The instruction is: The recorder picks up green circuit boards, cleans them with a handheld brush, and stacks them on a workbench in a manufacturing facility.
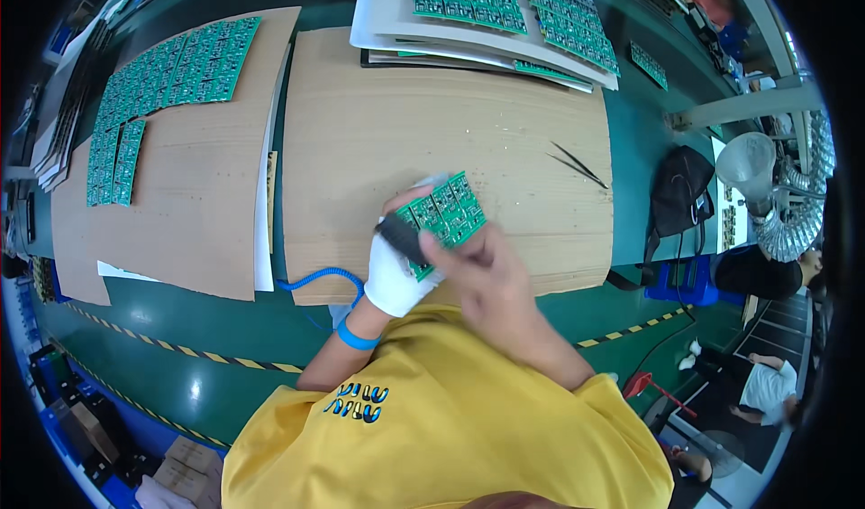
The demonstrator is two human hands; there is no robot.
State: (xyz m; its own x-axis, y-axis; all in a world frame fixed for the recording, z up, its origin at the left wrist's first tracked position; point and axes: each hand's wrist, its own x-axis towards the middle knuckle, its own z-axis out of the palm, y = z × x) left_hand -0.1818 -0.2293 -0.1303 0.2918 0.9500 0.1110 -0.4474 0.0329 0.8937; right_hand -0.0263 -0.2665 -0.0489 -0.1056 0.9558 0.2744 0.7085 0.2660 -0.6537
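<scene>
My left hand [393, 270], in a white glove with a blue wrist strap [358, 337] below it, holds up a green circuit board panel [450, 210] over the cardboard. Small components cover the face of the panel. Bare and slightly blurred, my right hand [487, 270] grips a black brush [403, 239] and lays it against the panel's near left part. The brush hides some of the board, and its bristles cannot be made out. Black tweezers [578, 164] lie on the cardboard sheet [360, 122], to the right of my hands.
More circuit board panels [180, 68] lie on a cardboard sheet at left. Stacked white trays [387, 22] with boards stand at the back. A black bag [680, 194] and a fume hose [793, 230] are at right. A blue coiled cord [324, 275] hangs by my left wrist.
</scene>
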